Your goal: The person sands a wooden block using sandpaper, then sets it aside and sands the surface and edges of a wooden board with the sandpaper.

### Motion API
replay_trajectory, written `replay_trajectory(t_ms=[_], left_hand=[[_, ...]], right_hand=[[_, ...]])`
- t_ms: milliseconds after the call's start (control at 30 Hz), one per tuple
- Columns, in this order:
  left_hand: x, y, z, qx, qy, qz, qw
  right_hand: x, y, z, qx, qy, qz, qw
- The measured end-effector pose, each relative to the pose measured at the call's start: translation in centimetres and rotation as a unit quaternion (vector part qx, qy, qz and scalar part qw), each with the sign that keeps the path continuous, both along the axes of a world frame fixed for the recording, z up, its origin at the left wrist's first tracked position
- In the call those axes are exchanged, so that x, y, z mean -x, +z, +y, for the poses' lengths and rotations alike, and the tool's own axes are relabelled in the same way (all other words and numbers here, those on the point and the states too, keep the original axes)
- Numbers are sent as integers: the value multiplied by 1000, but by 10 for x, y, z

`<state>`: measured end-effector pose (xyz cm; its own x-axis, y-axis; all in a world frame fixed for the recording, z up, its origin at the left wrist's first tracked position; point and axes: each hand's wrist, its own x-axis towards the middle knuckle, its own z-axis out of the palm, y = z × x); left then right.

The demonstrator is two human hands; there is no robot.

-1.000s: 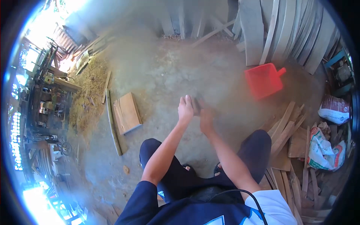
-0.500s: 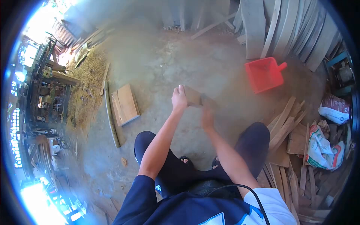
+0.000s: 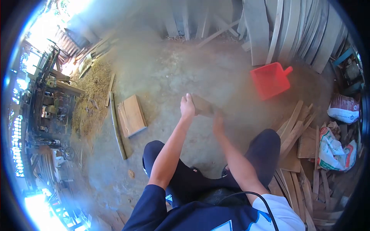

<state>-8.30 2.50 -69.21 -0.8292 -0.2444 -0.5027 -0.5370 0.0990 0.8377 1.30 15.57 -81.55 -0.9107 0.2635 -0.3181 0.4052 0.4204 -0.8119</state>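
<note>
A small brown wooden block (image 3: 202,106) is held up in front of my knees, above the concrete floor. My left hand (image 3: 187,106) is closed around its left end, thumb on top. At the block's right end, my right hand (image 3: 218,122) is smeared by motion. Its fingers do not show clearly, and I cannot tell whether it holds anything. To the left, a wooden board (image 3: 131,116) lies on the floor beside a long round pole (image 3: 116,125).
A red dustpan (image 3: 269,81) lies ahead on the right, below leaning planks (image 3: 259,34). Wood offcuts (image 3: 293,127) and a white sack (image 3: 335,150) crowd the right side. Sawdust (image 3: 94,88) and machinery (image 3: 48,100) are on the left.
The view has shifted slightly, so most things appear a little lower. My left hand still grips the block. The right hand remains blurred near the block's right end.
</note>
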Motion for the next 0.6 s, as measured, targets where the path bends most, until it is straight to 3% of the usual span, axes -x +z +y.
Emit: replay_trajectory(t_ms=[100,167,267,367,533,600], left_hand=[[0,-12,2,110,-51,62,991],[-3,-18,3,119,-59,64,989],[1,-11,5,149,-74,85,982],[-4,-19,-3,109,-94,84,986],[-11,-16,-4,110,-113,96,983],[-21,-20,-7,110,-102,93,984]], right_hand=[[4,93,-25,78,39,208,974],[2,126,-34,149,63,289,944],[-8,55,-20,39,9,318,947],[-7,-50,1,-11,-52,157,986],[10,135,-31,129,30,203,970],[2,132,-36,134,57,262,954]])
